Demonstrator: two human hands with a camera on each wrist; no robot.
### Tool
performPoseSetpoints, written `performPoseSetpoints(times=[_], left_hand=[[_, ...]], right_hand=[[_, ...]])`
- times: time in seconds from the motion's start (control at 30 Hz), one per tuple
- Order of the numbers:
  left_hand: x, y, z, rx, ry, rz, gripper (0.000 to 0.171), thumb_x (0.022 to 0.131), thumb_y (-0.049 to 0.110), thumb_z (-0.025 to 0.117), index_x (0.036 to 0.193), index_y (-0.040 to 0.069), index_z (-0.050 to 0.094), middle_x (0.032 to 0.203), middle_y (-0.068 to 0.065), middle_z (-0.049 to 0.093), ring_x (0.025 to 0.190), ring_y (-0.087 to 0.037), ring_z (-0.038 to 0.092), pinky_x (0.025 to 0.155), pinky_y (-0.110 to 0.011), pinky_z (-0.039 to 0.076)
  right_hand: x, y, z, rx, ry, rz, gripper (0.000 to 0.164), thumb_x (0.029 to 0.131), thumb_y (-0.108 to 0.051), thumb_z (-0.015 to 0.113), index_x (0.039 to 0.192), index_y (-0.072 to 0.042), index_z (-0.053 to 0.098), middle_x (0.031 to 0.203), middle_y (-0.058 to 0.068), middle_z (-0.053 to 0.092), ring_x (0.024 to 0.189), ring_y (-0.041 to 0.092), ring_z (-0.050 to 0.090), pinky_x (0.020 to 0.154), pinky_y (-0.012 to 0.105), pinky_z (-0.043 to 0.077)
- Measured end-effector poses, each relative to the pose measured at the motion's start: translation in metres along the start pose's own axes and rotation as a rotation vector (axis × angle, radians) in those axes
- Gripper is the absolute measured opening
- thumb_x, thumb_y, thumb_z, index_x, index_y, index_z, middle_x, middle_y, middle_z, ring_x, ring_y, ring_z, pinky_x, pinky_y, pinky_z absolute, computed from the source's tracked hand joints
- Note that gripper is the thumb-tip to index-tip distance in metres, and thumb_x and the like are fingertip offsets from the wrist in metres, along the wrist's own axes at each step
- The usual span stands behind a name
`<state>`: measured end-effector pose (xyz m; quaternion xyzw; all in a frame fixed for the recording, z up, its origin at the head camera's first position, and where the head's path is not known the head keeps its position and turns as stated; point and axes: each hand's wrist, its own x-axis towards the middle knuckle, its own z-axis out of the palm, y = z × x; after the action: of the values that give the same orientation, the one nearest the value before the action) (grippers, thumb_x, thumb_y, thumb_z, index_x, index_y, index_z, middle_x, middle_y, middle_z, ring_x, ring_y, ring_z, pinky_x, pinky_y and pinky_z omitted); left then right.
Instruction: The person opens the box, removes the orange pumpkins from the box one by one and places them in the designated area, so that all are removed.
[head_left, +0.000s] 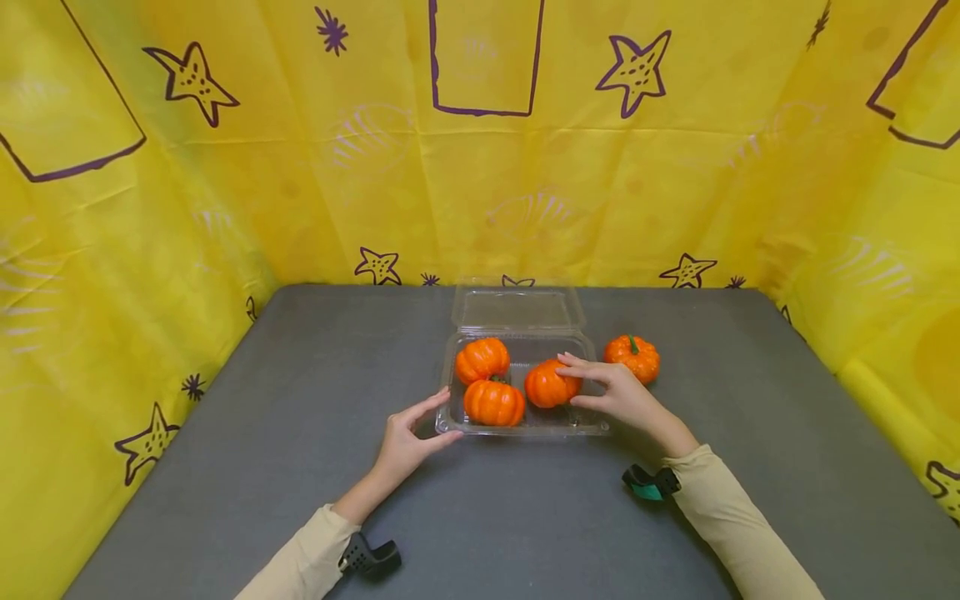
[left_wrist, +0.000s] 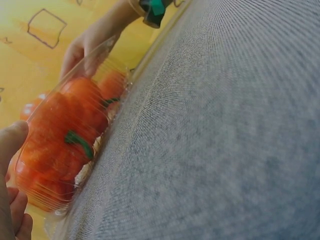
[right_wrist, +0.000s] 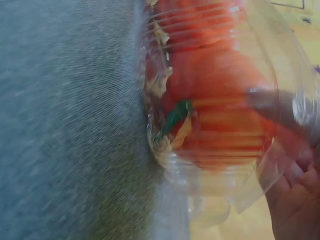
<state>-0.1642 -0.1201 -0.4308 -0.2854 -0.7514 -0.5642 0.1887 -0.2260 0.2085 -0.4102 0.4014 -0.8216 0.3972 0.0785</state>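
Observation:
A clear plastic clamshell container (head_left: 543,423) stands on the table with its lid (head_left: 517,308) folded back. Two orange toy pumpkins, the rear one (head_left: 482,361) and the front one (head_left: 494,403), sit in its left half. My right hand (head_left: 626,400) grips a third pumpkin (head_left: 549,385) in the right half, fingers over the top and thumb at its side; the right wrist view shows this pumpkin (right_wrist: 215,110) through the container's wall. At the front left corner, my left hand (head_left: 405,442) rests with spread, fairly straight thumb (left_wrist: 12,137) and forefinger by the rim.
Another orange pumpkin (head_left: 633,358) with a green stem stands on the grey table (head_left: 337,358), right of the container and just beyond my right hand. A yellow patterned cloth (head_left: 480,183) hangs behind the table and along both sides.

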Motion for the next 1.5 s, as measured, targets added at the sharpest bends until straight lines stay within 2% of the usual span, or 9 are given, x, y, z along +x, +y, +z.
performPoseSetpoints(times=[0.17, 0.33, 0.53, 0.67, 0.83, 1.07, 1.17, 1.3, 1.5], left_hand=[[0.000, 0.000, 0.000, 0.010, 0.001, -0.003, 0.050, 0.058, -0.012, 0.077, 0.103, -0.018, 0.056, 0.108, -0.029, 0.055, 0.103, -0.040, 0.052, 0.090, -0.024, 0.038], [0.001, -0.001, 0.002, 0.001, 0.004, -0.005, 0.050, 0.058, -0.012, 0.077, 0.103, -0.019, 0.056, 0.108, -0.029, 0.055, 0.103, -0.040, 0.052, 0.090, -0.025, 0.039], [0.003, 0.000, 0.001, -0.006, 0.012, 0.030, 0.050, 0.057, -0.014, 0.077, 0.102, -0.019, 0.056, 0.105, -0.032, 0.055, 0.100, -0.043, 0.051, 0.090, -0.024, 0.039], [0.003, 0.001, -0.001, 0.000, 0.015, 0.041, 0.050, 0.056, -0.015, 0.077, 0.101, -0.020, 0.056, 0.105, -0.032, 0.055, 0.099, -0.044, 0.052, 0.090, -0.024, 0.039], [0.001, 0.001, 0.000, -0.001, 0.015, 0.007, 0.049, 0.057, -0.013, 0.077, 0.101, -0.019, 0.057, 0.106, -0.030, 0.055, 0.101, -0.041, 0.052, 0.090, -0.025, 0.039], [0.001, 0.000, 0.001, -0.001, 0.013, 0.012, 0.050, 0.057, -0.012, 0.078, 0.102, -0.018, 0.057, 0.106, -0.030, 0.056, 0.102, -0.038, 0.053, 0.090, -0.024, 0.039], [0.002, 0.000, 0.001, -0.004, 0.009, 0.010, 0.050, 0.057, -0.012, 0.078, 0.102, -0.018, 0.057, 0.107, -0.030, 0.055, 0.102, -0.038, 0.053, 0.089, -0.024, 0.040], [0.003, 0.000, 0.001, -0.011, 0.007, 0.014, 0.050, 0.057, -0.013, 0.078, 0.102, -0.018, 0.056, 0.106, -0.031, 0.055, 0.101, -0.040, 0.053, 0.090, -0.025, 0.040], [0.002, 0.000, 0.000, -0.004, 0.009, 0.013, 0.050, 0.057, -0.014, 0.077, 0.102, -0.019, 0.056, 0.106, -0.031, 0.055, 0.101, -0.042, 0.052, 0.090, -0.025, 0.039]], right_hand=[[0.004, 0.004, 0.003, -0.096, 0.035, -0.046, 0.055, 0.063, 0.005, 0.077, 0.115, -0.002, 0.059, 0.123, 0.019, 0.051, 0.111, 0.028, 0.049, 0.082, 0.029, 0.046], [0.002, 0.008, 0.004, -0.145, 0.090, -0.084, 0.056, 0.060, 0.004, 0.078, 0.113, 0.000, 0.060, 0.118, 0.020, 0.054, 0.107, 0.029, 0.052, 0.085, 0.019, 0.042], [0.004, 0.008, 0.003, -0.111, 0.065, -0.138, 0.054, 0.065, 0.004, 0.075, 0.116, 0.004, 0.057, 0.117, 0.023, 0.053, 0.109, 0.030, 0.050, 0.089, 0.016, 0.037], [0.005, 0.005, 0.003, -0.119, 0.029, -0.112, 0.053, 0.070, -0.002, 0.073, 0.120, 0.003, 0.055, 0.119, 0.019, 0.053, 0.109, 0.028, 0.051, 0.088, 0.023, 0.041], [0.004, 0.001, 0.003, -0.121, 0.013, -0.073, 0.058, 0.074, -0.009, 0.071, 0.127, -0.001, 0.049, 0.122, 0.015, 0.053, 0.100, 0.022, 0.057, 0.081, 0.036, 0.047], [0.004, -0.003, 0.005, -0.176, -0.030, -0.064, 0.053, 0.077, -0.012, 0.070, 0.127, -0.008, 0.052, 0.128, 0.022, 0.044, 0.107, 0.028, 0.052, 0.081, 0.037, 0.047], [0.003, -0.004, 0.004, -0.197, -0.058, -0.073, 0.060, 0.074, -0.012, 0.073, 0.129, -0.007, 0.049, 0.134, 0.017, 0.040, 0.110, 0.026, 0.050, 0.082, 0.036, 0.046], [0.003, -0.005, 0.003, -0.217, -0.092, -0.098, 0.071, 0.068, -0.004, 0.076, 0.132, -0.007, 0.045, 0.137, 0.012, 0.037, 0.113, 0.025, 0.047, 0.082, 0.035, 0.046], [0.005, -0.003, 0.006, -0.240, -0.048, -0.119, 0.072, 0.061, 0.003, 0.079, 0.126, -0.001, 0.049, 0.128, 0.017, 0.047, 0.110, 0.028, 0.050, 0.078, 0.034, 0.048]])
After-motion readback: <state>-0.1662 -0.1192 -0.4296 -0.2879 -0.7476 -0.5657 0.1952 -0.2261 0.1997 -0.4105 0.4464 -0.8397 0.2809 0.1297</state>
